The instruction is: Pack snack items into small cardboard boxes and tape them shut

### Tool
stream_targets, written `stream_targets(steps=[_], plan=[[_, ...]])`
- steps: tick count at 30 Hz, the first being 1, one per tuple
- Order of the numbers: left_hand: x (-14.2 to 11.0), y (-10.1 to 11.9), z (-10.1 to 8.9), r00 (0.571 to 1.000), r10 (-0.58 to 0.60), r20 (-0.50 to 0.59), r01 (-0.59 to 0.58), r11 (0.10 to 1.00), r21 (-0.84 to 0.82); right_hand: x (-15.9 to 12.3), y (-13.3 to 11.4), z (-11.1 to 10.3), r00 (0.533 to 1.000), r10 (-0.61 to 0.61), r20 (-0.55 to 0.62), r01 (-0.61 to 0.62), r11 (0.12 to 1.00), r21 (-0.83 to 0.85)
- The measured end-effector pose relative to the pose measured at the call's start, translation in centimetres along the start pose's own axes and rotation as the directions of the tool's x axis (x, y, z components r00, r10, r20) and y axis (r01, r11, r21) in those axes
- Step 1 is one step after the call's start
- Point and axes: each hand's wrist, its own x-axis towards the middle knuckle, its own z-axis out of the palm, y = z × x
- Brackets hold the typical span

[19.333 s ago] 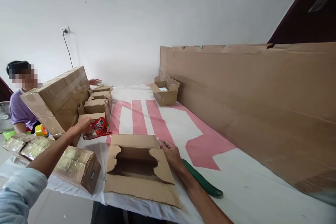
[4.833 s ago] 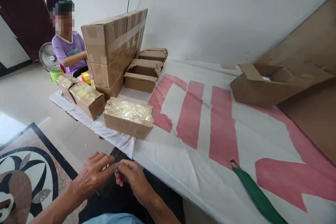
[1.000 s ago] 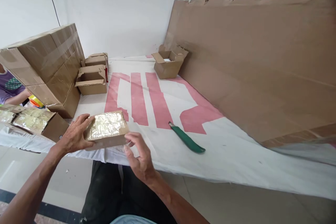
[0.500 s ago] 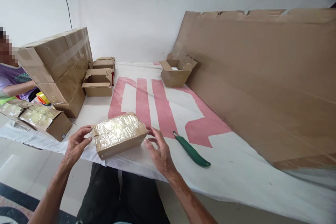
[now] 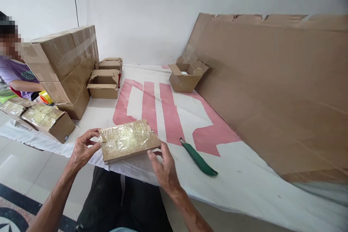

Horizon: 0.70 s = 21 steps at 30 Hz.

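A small cardboard box (image 5: 126,140), its top covered with shiny clear tape, is between my two hands at the table's front edge. My left hand (image 5: 84,148) grips its left end, thumb and fingers on the corner. At the right end, my right hand (image 5: 165,166) holds the box with the thumb in front and the fingers behind. The box is tilted a little, its taped top turned toward me. To the right of my right hand lies a green-handled knife (image 5: 199,157) on the white cloth.
Two taped boxes (image 5: 45,117) sit at the table's left edge, beside a tall box stack (image 5: 67,69). Open boxes (image 5: 103,87) stand behind it; another (image 5: 187,76) leans near a large cardboard panel (image 5: 258,90). A person in purple (image 5: 16,76) sits at left by a tape roll (image 5: 45,98).
About a second ago my left hand held the box and my right was at its corner. Since then the box has shifted right, and both hands now grip its ends, tilting it toward me.
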Motion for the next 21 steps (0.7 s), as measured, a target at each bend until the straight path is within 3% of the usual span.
stream_targets(steps=[13, 21], plan=[[1.1, 2.0, -0.3, 0.987, -0.049, 0.151, 0.026, 0.988, 0.151, -1.5, -0.1, -0.1, 0.998, -0.026, -0.062, 0.019, 0.994, -0.107], [0.7, 2.6, 1.4, 0.991, 0.010, 0.132, -0.037, 0.979, 0.202, -2.3, 0.0, -0.4, 0.998, -0.003, -0.065, -0.004, 0.994, -0.108]])
